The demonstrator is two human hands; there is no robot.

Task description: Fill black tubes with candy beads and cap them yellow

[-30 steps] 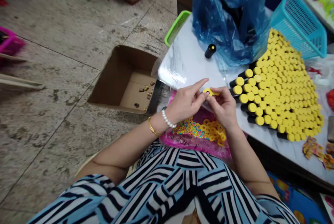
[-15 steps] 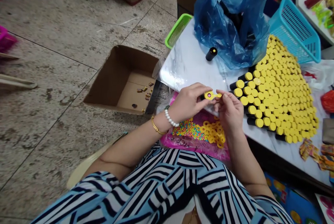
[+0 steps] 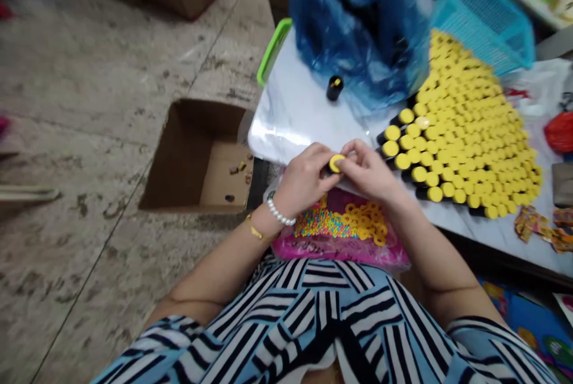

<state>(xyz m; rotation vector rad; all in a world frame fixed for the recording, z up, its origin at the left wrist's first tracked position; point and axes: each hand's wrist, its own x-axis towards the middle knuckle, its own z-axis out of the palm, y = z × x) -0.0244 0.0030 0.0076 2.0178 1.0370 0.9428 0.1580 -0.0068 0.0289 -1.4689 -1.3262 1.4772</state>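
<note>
My left hand (image 3: 307,178) and my right hand (image 3: 369,172) meet above my lap, both closed on a small black tube with a yellow cap (image 3: 335,163). The left fingers wrap the tube's body; the right fingertips press on the cap. Just below them a pink bag (image 3: 340,246) on my lap holds coloured beads (image 3: 320,224) and several yellow rings (image 3: 364,223). To the right, a big stack of yellow-capped black tubes (image 3: 465,133) lies on the white table (image 3: 295,112). The picture is somewhat blurred.
A single black tube (image 3: 334,88) stands on the table near a blue plastic bag (image 3: 358,25). A cyan basket (image 3: 486,14) and a green basket (image 3: 272,52) sit at the table's far side. An open cardboard box (image 3: 197,160) is on the floor at left. Wrappers (image 3: 539,229) lie at right.
The yellow cap piece held open between my fingers is now pressed onto the tube, with both hands closer together. The view has shifted and blurred.
</note>
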